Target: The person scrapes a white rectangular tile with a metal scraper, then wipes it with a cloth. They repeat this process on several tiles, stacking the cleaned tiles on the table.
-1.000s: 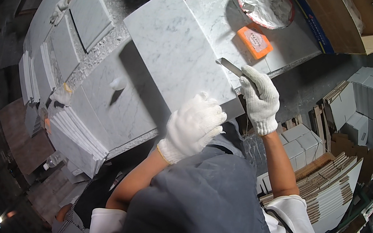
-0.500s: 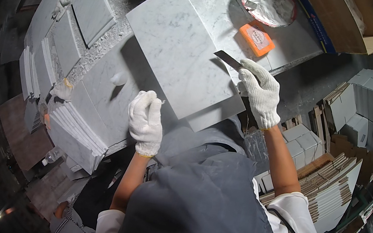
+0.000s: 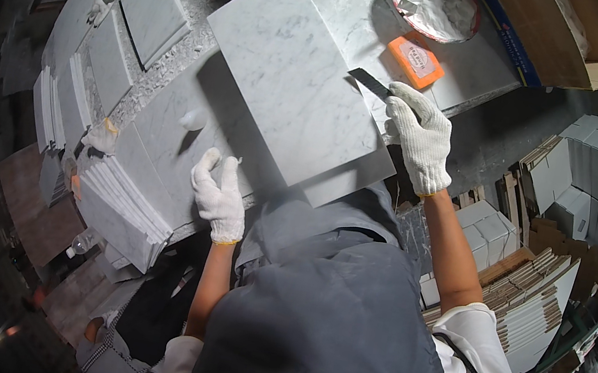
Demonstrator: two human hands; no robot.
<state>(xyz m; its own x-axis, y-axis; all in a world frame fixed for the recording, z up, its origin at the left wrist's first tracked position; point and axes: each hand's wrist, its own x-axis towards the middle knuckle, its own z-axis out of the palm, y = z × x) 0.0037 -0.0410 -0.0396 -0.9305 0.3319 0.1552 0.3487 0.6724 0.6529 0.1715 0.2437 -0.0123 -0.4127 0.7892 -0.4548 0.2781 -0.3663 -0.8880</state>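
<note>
Gripping a dark flat blade (image 3: pixel 369 82), the right hand (image 3: pixel 420 134) closes around its handle end at the far right edge of the marble slab (image 3: pixel 291 90), the blade's tip pointing left onto the stone. The left hand (image 3: pixel 219 193) lies open, fingers spread flat on the bench (image 3: pixel 159 124) just below the slab's near-left edge, holding nothing. Between the two hands the slab runs on a diagonal, long axis from far left to near right, and looks tilted up off the bench. The right hand is the one touching it. An orange block (image 3: pixel 415 60) sits just beyond the blade, and stacked tiles (image 3: pixel 117 207) lie left of the open hand.
</note>
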